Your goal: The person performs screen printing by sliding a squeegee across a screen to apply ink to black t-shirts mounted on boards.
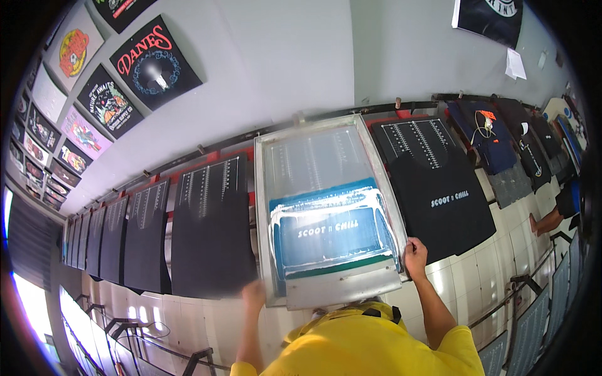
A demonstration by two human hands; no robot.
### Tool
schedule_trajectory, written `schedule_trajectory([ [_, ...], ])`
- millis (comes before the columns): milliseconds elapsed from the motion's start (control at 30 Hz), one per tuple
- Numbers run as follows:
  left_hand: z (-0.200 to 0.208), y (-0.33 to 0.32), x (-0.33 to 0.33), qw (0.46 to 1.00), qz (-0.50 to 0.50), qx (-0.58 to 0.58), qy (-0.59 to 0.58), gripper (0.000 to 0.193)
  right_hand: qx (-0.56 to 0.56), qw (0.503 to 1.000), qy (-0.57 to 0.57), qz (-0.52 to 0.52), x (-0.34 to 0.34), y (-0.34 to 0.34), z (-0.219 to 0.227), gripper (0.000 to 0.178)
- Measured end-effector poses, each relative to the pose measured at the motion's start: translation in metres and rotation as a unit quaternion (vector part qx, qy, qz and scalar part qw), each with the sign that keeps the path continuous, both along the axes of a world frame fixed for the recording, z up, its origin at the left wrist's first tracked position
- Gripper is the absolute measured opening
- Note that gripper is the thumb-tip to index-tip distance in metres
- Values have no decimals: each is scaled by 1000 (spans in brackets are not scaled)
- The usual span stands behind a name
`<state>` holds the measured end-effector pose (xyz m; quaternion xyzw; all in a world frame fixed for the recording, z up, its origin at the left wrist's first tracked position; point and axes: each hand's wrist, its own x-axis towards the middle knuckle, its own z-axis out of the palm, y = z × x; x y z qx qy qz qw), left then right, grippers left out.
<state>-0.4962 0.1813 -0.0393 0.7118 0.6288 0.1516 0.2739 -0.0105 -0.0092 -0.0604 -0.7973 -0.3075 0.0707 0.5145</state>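
A screen-printing frame lies in front of me over one of the row's boards. Its mesh has a blue stencil area with white lettering and smeared white ink around it. Across its near end rests a wide grey squeegee with a green strip along its far side. My right hand is closed on the frame's right edge near the corner. Beside the near left corner, my left hand is smeared by motion, so its grip is unclear. Right of the frame, a black shirt with white lettering lies on its board.
Several boards with dark fabric run off to the left. Farther right, a navy garment carries a small orange item and a cord. A rail runs behind the boards. Another person's leg shows at the far right. Metal racks stand nearby.
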Motion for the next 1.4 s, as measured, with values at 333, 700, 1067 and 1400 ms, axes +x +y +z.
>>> schedule_trajectory([
  [333,99,-90,35,984,-88,-89,-125,24,-156,881,-260,362,-66,-21,112,48],
  [700,-8,-134,112,835,-221,-423,-275,47,-219,764,-402,454,-98,17,123,41],
  [1067,-4,-130,127,818,-137,-461,-314,45,-151,786,-463,381,-64,100,116,45],
  [1400,16,-127,125,856,-164,-418,-257,47,-168,779,-479,367,-43,175,84,39],
])
